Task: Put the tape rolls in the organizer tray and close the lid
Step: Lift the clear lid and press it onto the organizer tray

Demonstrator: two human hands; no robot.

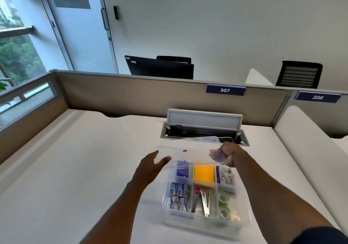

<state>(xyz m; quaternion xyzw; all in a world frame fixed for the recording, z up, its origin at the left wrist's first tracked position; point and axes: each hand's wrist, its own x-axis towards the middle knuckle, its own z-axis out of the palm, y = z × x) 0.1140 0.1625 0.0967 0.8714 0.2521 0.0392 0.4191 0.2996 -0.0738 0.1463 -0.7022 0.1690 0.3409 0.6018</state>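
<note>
A clear plastic organizer tray point(166, 209) sits on the white desk, split into compartments. Two tape rolls point(223, 205) lie in its front right compartment. Other compartments hold staple boxes, orange sticky notes and metal staplers. The clear lid point(192, 149), marked with a small red dot, hovers tilted above the tray's far end. My right hand point(228, 156) grips the lid's right edge. My left hand point(151, 165) is open with fingers spread, just at the lid's left edge; contact cannot be told.
Behind the tray an open cable hatch point(204, 128) with a raised flap is set into the desk. Beige partitions point(131, 94) enclose the back and left sides. A white divider point(301, 149) stands to the right.
</note>
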